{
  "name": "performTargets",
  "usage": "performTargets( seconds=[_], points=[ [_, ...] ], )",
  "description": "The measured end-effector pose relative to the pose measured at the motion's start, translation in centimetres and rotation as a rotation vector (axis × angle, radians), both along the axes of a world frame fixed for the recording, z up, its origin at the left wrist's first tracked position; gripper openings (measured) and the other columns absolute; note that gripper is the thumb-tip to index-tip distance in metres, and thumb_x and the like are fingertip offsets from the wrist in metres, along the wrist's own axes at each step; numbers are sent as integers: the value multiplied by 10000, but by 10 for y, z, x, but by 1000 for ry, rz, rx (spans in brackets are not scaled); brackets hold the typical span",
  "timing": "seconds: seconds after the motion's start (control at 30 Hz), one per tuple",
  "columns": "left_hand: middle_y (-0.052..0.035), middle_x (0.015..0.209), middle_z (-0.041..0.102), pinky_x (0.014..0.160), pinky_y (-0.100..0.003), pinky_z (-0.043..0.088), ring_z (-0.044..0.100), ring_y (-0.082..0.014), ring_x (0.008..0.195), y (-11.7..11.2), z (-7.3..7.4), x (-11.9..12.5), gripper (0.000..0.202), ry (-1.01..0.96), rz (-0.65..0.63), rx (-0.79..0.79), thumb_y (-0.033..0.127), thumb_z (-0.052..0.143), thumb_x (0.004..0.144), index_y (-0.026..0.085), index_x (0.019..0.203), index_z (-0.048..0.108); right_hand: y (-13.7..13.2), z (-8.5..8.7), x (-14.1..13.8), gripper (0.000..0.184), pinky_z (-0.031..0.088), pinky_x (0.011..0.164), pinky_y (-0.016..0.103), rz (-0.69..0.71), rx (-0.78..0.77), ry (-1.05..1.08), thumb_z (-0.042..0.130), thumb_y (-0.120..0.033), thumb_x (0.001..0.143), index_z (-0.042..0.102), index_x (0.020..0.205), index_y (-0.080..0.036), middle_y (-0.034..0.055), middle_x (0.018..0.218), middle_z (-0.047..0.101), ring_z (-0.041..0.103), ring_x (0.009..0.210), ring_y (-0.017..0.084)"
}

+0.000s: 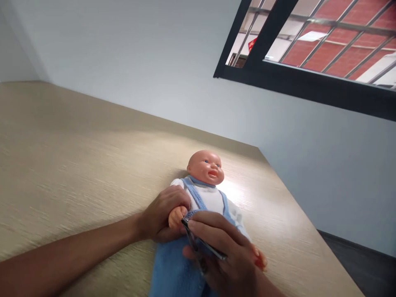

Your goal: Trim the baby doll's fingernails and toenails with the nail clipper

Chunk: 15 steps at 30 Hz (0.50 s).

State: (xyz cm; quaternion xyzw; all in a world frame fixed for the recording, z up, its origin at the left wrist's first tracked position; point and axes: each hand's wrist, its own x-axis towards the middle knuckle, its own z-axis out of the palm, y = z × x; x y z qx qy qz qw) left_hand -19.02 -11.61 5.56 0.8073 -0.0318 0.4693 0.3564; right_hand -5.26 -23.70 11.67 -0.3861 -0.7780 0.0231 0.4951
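Observation:
A baby doll (205, 165) in a white top and blue overalls lies on its back on the wooden table (93, 165), head away from me. My left hand (163, 210) is closed around the doll's arm, and the doll's small hand (177, 217) pokes out between my thumb and fingers. In my right hand (229, 247) is a shiny metal nail clipper (198, 243), gripped between thumb and fingers. Its tip is at the fingers of the doll's held hand. Beyond my right wrist, the doll's other hand (260, 260) rests near the table.
A pale wall (139, 53) runs along the table's far side. At upper right is a dark-framed window (297, 86) with metal bars. The table's right edge slopes down toward a dark floor (359, 264).

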Motion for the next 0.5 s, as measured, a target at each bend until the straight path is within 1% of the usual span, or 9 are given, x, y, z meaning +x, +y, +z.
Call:
performTargets(
  seconds=[0.07, 0.1, 0.23, 0.27, 0.33, 0.4, 0.43, 0.5],
  points=[
    [-58, 832, 602, 708, -342, 413, 520, -186, 727, 0, 0, 0, 350, -9, 10, -2, 547, 502, 923, 198, 916, 492, 0, -1, -1, 283, 647, 769, 232, -4, 0, 9, 641, -228, 943, 615, 1225, -235, 32, 1042, 698, 725, 866, 175],
    [-56, 822, 598, 709, -343, 415, 522, -187, 727, 0, 0, 0, 355, -15, 10, 7, 553, 491, 926, 197, 917, 489, -1, -3, 0, 277, 646, 769, 231, -10, 7, 5, 642, -221, 942, 621, 1218, -226, 37, 1046, 695, 723, 870, 175],
    [-41, 781, 587, 698, -343, 421, 525, -182, 704, 1, 1, 1, 329, -26, 0, 70, 522, 515, 922, 198, 889, 471, -6, -11, 5, 330, 626, 860, 245, -30, 33, -59, 654, -121, 915, 638, 1236, -194, 56, 1120, 673, 705, 943, 176],
    [-40, 780, 589, 689, -341, 420, 524, -180, 696, 1, 1, 0, 324, -25, 2, 74, 514, 529, 916, 198, 882, 470, -6, -11, 5, 334, 628, 842, 245, -24, 27, -60, 661, -120, 911, 640, 1235, -193, 58, 1120, 668, 702, 941, 175],
    [-42, 784, 595, 682, -340, 420, 530, -181, 698, 1, 2, -1, 319, -15, 14, 58, 506, 546, 909, 196, 881, 477, -5, -9, 4, 311, 633, 745, 233, -2, 5, -19, 683, -154, 904, 642, 1210, -188, 59, 1081, 666, 699, 894, 166],
    [-47, 790, 597, 688, -344, 420, 537, -186, 712, 1, 3, -1, 332, -2, 20, 42, 518, 541, 912, 190, 891, 488, -3, -5, 2, 275, 619, 651, 213, 2, -4, 58, 695, -171, 894, 638, 1162, -176, 50, 987, 664, 687, 816, 147],
    [-48, 791, 596, 689, -345, 417, 535, -186, 714, 1, 4, -1, 341, 3, 18, 37, 526, 537, 914, 188, 896, 492, -2, -3, 0, 266, 612, 629, 211, 3, -2, 81, 696, -170, 887, 632, 1145, -171, 42, 937, 660, 679, 784, 141],
    [-49, 792, 598, 689, -346, 412, 527, -185, 712, 1, 4, -1, 344, 3, 10, 37, 530, 532, 917, 188, 905, 497, -1, -1, -1, 265, 611, 632, 225, 10, 2, 79, 702, -177, 878, 625, 1132, -171, 38, 902, 657, 673, 766, 142]
  ],
)
